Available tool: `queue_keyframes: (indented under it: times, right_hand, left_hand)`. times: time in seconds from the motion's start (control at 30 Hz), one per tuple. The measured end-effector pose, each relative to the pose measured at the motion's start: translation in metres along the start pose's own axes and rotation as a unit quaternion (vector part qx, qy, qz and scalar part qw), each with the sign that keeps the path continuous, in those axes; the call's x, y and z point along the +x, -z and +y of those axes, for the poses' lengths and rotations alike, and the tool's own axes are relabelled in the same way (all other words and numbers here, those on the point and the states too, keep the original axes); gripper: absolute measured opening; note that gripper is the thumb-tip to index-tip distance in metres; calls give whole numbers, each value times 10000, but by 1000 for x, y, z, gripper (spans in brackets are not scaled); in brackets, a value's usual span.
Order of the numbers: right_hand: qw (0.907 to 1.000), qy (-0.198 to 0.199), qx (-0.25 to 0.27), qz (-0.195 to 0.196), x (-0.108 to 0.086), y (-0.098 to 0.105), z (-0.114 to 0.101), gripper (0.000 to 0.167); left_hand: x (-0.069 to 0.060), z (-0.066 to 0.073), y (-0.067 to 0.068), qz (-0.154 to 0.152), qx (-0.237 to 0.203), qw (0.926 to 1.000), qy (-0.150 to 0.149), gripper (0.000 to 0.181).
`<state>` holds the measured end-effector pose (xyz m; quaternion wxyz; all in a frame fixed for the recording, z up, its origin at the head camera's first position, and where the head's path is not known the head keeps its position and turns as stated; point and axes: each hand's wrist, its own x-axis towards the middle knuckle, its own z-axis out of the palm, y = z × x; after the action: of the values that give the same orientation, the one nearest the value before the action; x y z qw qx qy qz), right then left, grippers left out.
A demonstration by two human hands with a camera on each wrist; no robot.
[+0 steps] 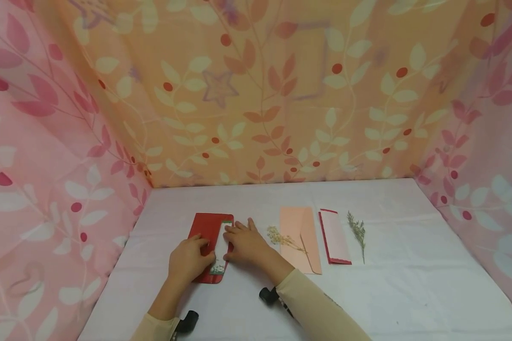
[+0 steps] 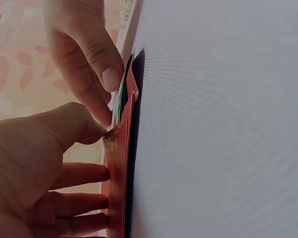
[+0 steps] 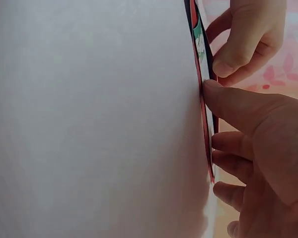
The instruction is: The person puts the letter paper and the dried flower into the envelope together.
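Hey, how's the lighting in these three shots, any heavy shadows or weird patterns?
Head view: warm orange cast on the patterned curtain, softer light on the white tablecloth; left wrist view: dimmer, dark narrow shadow along the red envelope, faint ripples across the cloth; right wrist view: dim too, broad soft shadow beside the envelope.

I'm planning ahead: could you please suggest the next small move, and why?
Probably slide the white card farther into the red envelope: it protrudes from the opening, the right hand touches it, and the left hand rests on the envelope.
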<state>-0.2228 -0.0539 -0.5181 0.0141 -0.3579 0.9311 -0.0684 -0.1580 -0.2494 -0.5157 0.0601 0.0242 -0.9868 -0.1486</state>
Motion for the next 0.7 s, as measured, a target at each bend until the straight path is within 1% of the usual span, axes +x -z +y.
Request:
queue_keyframes:
  times: [0.13, 0.27, 0.37, 0.57, 0.7]
  right_hand:
    - [9998, -46, -176, 84, 0, 2, -1, 60]
    - [9996, 19, -271, 70, 1, 0, -1, 66]
    - [9988, 23, -480, 31, 1, -3, -2, 68]
    - [9944, -263, -1017, 73, 0, 3, -5, 67]
    - [9946, -242, -1008, 22, 2, 5, -7, 67]
  left_hand:
    - [0, 0, 1, 34, -65, 10000, -18, 50]
    - [-2, 0, 1, 84, -89, 9999, -40, 49]
    - [-2, 0, 1, 122, -138, 9998, -9, 49]
    - [-2, 3, 4, 149, -293, 9994, 64, 47]
    - [-2, 3, 6, 126, -286, 9994, 160, 51]
